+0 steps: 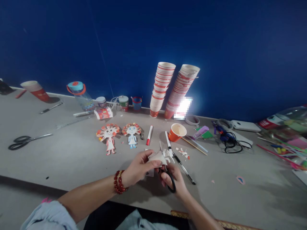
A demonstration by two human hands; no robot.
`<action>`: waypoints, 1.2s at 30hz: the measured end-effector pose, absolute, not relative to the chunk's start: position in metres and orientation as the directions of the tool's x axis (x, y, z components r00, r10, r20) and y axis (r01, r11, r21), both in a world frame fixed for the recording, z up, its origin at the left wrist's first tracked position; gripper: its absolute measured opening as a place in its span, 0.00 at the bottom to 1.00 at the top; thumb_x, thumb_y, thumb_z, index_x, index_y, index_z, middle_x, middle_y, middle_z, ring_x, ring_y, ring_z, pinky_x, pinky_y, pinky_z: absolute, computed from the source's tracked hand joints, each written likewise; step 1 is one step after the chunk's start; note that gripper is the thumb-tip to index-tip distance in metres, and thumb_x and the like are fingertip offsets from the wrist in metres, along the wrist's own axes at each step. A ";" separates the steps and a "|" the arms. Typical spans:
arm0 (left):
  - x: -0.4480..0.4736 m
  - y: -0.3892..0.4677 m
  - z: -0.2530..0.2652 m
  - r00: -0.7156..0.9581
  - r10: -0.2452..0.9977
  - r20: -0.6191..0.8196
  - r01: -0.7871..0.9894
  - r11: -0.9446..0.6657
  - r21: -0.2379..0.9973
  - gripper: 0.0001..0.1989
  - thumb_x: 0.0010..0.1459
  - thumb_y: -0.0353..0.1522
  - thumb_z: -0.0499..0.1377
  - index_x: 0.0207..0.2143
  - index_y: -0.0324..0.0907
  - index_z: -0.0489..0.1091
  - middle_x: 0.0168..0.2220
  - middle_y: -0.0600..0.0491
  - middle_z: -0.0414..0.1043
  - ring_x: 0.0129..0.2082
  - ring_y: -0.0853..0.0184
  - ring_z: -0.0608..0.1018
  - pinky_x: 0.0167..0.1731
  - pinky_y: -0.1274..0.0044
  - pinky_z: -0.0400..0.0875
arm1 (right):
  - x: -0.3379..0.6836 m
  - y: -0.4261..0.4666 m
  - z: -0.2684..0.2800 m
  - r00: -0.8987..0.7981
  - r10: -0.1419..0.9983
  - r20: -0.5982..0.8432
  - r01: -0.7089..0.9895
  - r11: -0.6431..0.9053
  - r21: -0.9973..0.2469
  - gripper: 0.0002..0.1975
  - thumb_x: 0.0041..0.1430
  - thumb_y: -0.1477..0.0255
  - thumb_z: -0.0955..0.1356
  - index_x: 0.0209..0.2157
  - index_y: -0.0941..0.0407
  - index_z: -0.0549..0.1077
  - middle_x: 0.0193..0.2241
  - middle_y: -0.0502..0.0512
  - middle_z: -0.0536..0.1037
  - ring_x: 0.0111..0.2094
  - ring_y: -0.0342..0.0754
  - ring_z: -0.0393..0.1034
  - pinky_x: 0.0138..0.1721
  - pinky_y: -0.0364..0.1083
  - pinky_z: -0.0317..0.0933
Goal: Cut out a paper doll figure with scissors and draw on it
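Observation:
My left hand point(141, 164) pinches a piece of white paper point(158, 156) with curled cut edges, held just above the table. In my right hand point(176, 179) is a pair of black-handled scissors point(171, 184); their blades point up and meet the paper, and part of them is hidden by my fingers. Beyond the hands lie a white marker point(168, 140), a black pen point(184, 167) and small paper scraps point(183, 152). Two paper dolls with fringed hair, one in red point(110, 140) and one in blue point(131, 135), lie flat to the left.
An orange paper cup point(177, 132) stands past the scraps. Two tall cup stacks point(162, 89) lean near the blue wall. A second pair of scissors point(26, 141), a clear bottle point(82, 97) and a red-capped marker point(149, 135) are leftward. Black cable point(231, 142) and craft supplies point(285, 150) occupy the right.

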State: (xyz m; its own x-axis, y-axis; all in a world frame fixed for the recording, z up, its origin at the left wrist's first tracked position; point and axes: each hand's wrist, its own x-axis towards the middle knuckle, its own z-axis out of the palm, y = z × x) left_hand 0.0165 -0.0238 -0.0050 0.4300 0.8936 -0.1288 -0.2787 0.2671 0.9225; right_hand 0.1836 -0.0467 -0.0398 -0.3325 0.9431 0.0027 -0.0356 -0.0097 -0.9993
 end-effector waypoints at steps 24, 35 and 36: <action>0.011 -0.016 0.003 0.305 0.952 0.038 -0.229 0.035 0.973 0.12 0.56 0.38 0.61 0.28 0.39 0.67 0.27 0.55 0.61 0.27 0.72 0.63 0.28 0.80 0.59 | 0.182 -0.047 -0.037 -0.389 0.921 -0.033 0.033 -0.022 -0.999 0.31 0.46 0.39 0.67 0.25 0.56 0.65 0.14 0.45 0.63 0.14 0.39 0.55 0.16 0.40 0.48; 0.013 -0.019 0.005 0.342 0.939 0.041 -0.249 0.049 0.967 0.11 0.57 0.37 0.61 0.27 0.40 0.65 0.27 0.56 0.61 0.28 0.71 0.63 0.29 0.79 0.59 | 0.182 -0.048 -0.038 -0.436 0.899 -0.036 -0.084 -0.081 -0.993 0.30 0.46 0.41 0.69 0.27 0.57 0.67 0.15 0.44 0.63 0.14 0.38 0.53 0.15 0.38 0.46; 0.013 -0.019 0.005 0.347 0.937 0.041 -0.249 0.050 0.967 0.11 0.57 0.37 0.61 0.27 0.40 0.66 0.27 0.56 0.61 0.28 0.71 0.63 0.29 0.79 0.59 | 0.182 -0.048 -0.039 -0.444 0.895 -0.034 -0.087 -0.081 -0.993 0.30 0.46 0.41 0.69 0.27 0.57 0.67 0.15 0.44 0.62 0.14 0.38 0.53 0.15 0.38 0.46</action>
